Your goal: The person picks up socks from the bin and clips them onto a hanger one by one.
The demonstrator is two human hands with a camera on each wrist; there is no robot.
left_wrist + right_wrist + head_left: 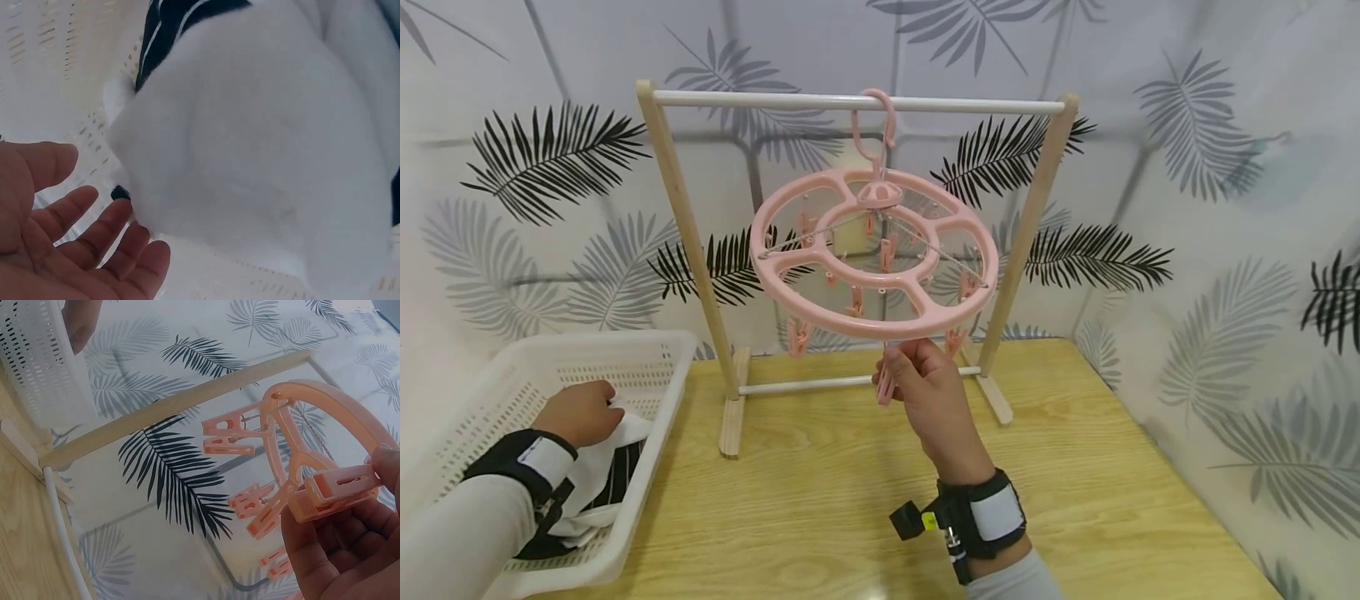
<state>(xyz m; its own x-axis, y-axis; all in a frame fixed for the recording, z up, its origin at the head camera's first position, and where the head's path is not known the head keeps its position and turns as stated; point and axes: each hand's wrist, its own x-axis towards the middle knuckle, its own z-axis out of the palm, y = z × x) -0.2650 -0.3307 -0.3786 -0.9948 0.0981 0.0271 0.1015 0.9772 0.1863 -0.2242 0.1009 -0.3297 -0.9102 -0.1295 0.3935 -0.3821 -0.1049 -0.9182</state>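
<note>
My right hand (931, 400) pinches a pink clothes peg (886, 385) hanging below the front rim of a round pink drying hanger (820, 315). In the right wrist view, the peg (344, 484) lies between thumb and fingers. Down inside the white basket (679, 367) is my left hand (580, 412), over white cloth (597, 462) with a black striped piece (619, 475) beside it. Its fingers are spread and loosely bent in the left wrist view, fingertips right at the edge of the white cloth (237, 144), gripping nothing.
The hanger's hook (887, 125) hangs over the white top bar (760, 100) of a wooden-legged rack (683, 217). Several other pegs, including one at the front left (799, 335), dangle from the ring. The rack stands on a wood-grain table (790, 500) before a leaf-patterned backdrop (1195, 350).
</note>
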